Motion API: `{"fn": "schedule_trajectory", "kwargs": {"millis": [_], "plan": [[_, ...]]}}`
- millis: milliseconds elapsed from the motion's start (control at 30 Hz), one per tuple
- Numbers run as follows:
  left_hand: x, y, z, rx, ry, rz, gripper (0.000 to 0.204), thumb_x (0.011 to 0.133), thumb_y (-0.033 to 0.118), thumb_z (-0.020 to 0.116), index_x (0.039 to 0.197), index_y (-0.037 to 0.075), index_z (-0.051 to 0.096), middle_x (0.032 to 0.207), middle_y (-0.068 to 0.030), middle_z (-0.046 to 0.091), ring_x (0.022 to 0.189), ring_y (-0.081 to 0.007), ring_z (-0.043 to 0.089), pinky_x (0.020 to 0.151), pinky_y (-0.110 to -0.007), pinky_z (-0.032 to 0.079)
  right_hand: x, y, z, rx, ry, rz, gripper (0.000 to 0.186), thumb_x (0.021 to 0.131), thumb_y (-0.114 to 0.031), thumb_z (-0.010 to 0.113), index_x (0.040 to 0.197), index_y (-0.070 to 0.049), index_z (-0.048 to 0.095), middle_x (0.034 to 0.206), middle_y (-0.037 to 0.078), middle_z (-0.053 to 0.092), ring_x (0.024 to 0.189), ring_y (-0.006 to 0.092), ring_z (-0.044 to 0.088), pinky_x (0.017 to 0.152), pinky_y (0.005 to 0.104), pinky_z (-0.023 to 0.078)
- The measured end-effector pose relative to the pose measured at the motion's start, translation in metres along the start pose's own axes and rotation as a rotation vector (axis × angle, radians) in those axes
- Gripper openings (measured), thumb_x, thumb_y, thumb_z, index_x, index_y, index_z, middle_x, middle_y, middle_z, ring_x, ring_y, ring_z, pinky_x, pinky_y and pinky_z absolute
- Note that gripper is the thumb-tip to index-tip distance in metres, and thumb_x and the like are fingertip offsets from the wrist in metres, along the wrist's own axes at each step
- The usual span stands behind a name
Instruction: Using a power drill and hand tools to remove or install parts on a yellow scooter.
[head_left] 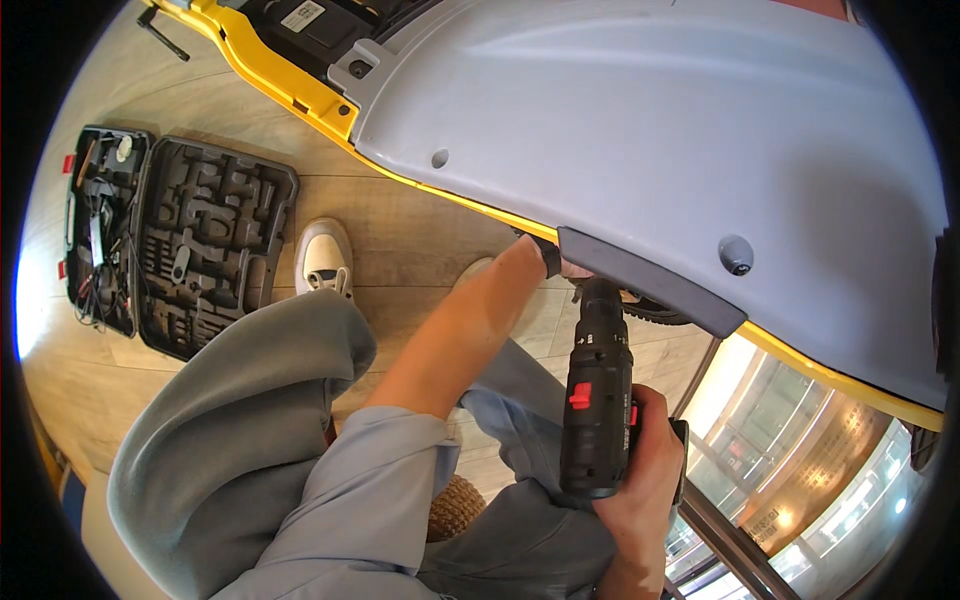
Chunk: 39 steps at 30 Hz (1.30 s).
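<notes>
A black cordless drill (597, 420) with red switches is gripped in my right hand (645, 480). Its chuck points away from me, up to the lower edge of a dark grey strip (650, 280). That strip sits on the rim of a large light-grey plastic panel (640, 130) edged in yellow. My left forearm reaches to the same rim, with a black band (548, 256) at the wrist. Only a sliver of my left hand (574, 270) shows beside the drill's tip; its fingers are hidden under the panel. Whatever the drill's tip meets is also hidden.
An open black tool case (210, 240) with moulded slots, loose tools and cables lies on the wood-look floor (390, 220) at left. A yellow frame (270, 75) runs along the panel. My legs and shoes are below. Glass (790, 450) with a dark rail stands at lower right.
</notes>
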<state>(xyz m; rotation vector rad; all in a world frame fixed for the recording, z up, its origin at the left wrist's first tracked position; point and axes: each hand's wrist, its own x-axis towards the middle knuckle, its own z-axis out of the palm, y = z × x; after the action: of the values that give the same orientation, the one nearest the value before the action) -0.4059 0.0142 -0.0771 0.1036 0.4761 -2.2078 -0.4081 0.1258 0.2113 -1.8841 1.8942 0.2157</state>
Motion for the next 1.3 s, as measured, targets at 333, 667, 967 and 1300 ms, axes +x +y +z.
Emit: {"fn": "schedule_trajectory", "kwargs": {"millis": [333,667,967,1300], "plan": [[0.0,0.001,-0.01,0.053,-0.048,0.0,0.008,0.094,0.013,0.055,0.094,0.006,0.059,0.081,-0.0032,0.063,0.065,-0.0091,0.058,0.054,-0.019,0.048,0.001,0.013,0.001,-0.02,0.028,0.036,0.042,0.069,-0.011,0.066,0.106,0.0,0.051,0.072,0.016,0.059,0.063,0.0321,0.059,0.06,0.0345,0.046],[-0.006,-0.008,-0.036,0.125,-0.238,0.006,0.013,0.093,0.015,0.056,0.102,0.006,0.059,0.092,-0.0026,0.063,0.075,-0.0093,0.059,0.066,-0.021,0.05,0.002,0.014,0.001,0.016,0.053,0.056,0.039,0.068,-0.009,0.064,0.104,-0.001,0.052,0.075,0.017,0.062,0.066,0.0312,0.064,0.063,0.033,0.048],[-0.081,0.0,0.074,0.029,0.009,0.218,0.007,0.091,0.017,0.059,0.093,0.011,0.061,0.084,0.0014,0.063,0.071,-0.0088,0.057,0.064,-0.025,0.046,0.003,0.016,-0.002,-0.005,0.065,0.069,0.039,0.067,-0.01,0.065,0.103,-0.001,0.053,0.074,0.017,0.062,0.065,0.0312,0.063,0.062,0.0333,0.047],[-0.079,-0.003,0.084,-0.001,0.056,0.213,0.006,0.089,0.017,0.061,0.085,0.013,0.062,0.074,0.0028,0.063,0.062,-0.009,0.055,0.056,-0.025,0.044,0.001,0.02,-0.003,-0.052,0.045,0.071,0.041,0.067,-0.012,0.066,0.104,-0.001,0.053,0.074,0.016,0.062,0.064,0.0296,0.063,0.062,0.0338,0.048]]}}
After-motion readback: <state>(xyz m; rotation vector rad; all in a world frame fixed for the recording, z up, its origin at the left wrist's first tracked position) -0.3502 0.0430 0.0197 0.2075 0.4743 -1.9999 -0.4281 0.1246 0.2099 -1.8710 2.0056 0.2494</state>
